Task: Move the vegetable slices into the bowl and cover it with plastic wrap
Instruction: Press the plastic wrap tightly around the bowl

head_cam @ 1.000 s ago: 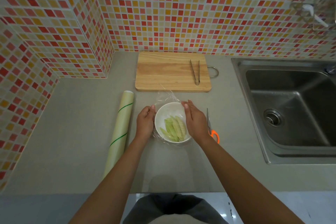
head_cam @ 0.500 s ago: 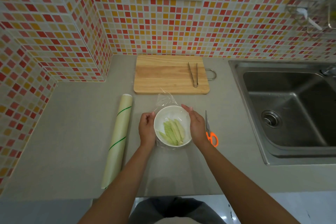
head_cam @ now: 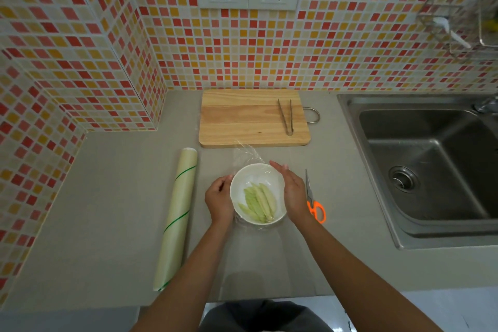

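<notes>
Bowl [head_cam: 257, 175]: one, wrapped; two hands, left hand [head_cam: 219, 201], right hand [head_cam: 295, 194], cupping sides.

Person, seen from above. Left hand [head_cam: 219, 201] and right hand [head_cam: 295, 193]: bare, no rings, watch or gloves visible. Forearms: bare to the frame's lower edge, no sleeves showing. Lower garment [head_cam: 265, 315]: dark grey fabric, possibly trousers or an apron; too dim to tell.

Tongs [head_cam: 286, 117] lie on cutting board [head_cam: 242, 118]; scissors [head_cam: 314, 201] nearby.
</notes>
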Demonstrator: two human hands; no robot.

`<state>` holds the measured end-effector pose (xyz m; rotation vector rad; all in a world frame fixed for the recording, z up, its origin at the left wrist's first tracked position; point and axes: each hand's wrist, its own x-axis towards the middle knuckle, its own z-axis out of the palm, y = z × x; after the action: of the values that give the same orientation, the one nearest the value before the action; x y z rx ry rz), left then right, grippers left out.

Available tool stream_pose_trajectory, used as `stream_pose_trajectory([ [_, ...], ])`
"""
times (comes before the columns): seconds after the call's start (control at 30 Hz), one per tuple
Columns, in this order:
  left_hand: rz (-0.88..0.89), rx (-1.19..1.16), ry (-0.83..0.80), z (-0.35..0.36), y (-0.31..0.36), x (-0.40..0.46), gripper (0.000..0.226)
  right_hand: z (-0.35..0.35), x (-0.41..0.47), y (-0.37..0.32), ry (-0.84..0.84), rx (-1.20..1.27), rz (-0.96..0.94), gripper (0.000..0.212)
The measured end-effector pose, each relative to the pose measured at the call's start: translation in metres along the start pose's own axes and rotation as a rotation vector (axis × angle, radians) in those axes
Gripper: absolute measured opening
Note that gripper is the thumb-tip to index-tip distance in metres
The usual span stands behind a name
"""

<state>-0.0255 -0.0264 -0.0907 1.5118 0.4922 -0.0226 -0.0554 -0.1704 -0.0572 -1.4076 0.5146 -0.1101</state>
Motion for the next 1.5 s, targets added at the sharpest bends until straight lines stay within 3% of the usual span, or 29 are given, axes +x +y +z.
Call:
stream_pose_trajectory([
  [0.1,0.021,0.025,0.003,0.0,0.001,-0.002,0.02,-0.002,0.003,0.001,-0.016,-0.009,-0.004,0.042],
  [0.3,0.256,0.264,0.109,-0.004,0.001,0.001,0.02,-0.003,0.003,0.001,-0.017,-0.006,-0.001,0.043],
  [0.43,0.139,0.25,0.13,-0.007,0.004,0.0,0.034,-0.003,0.002,-0.003,-0.018,0.002,0.019,0.043],
  [0.53,0.296,0.211,0.224,-0.012,0.012,-0.004,0.029,-0.004,-0.001,-0.005,-0.02,0.004,0.028,0.043],
  [0.6,0.482,0.155,0.164,-0.013,0.022,-0.009,0.028,-0.005,-0.002,-0.006,0.012,-0.015,0.0,0.043],
  [0.67,0.546,0.103,-0.036,-0.011,0.026,-0.015,0.034,-0.005,-0.004,-0.006,0.064,-0.015,-0.051,0.043],
  [0.73,0.514,0.117,-0.231,-0.007,0.024,-0.023,0.041,-0.004,-0.009,-0.004,0.085,0.03,-0.067,0.042],
  [0.8,0.468,0.135,-0.321,-0.004,0.017,-0.028,0.044,0.0,-0.016,0.003,0.087,0.067,-0.073,0.043],
  [1.07,0.361,-0.036,-0.2,0.004,0.009,-0.047,0.041,-0.002,0.002,-0.012,-0.007,-0.046,-0.074,0.049],
  [1.17,0.391,-0.019,-0.141,-0.004,0.004,-0.056,0.04,-0.003,0.004,-0.015,0.106,-0.126,-0.173,0.047],
  [1.27,0.481,0.085,-0.2,-0.007,0.009,-0.048,0.04,0.001,-0.008,-0.005,0.208,-0.089,-0.175,0.046],
  [1.4,0.437,0.189,-0.35,0.001,0.015,-0.031,0.039,0.006,-0.022,0.011,0.22,0.024,-0.078,0.046],
  [1.5,0.371,0.097,-0.274,0.005,0.01,-0.034,0.039,0.006,-0.015,0.008,0.208,0.067,-0.031,0.045],
])
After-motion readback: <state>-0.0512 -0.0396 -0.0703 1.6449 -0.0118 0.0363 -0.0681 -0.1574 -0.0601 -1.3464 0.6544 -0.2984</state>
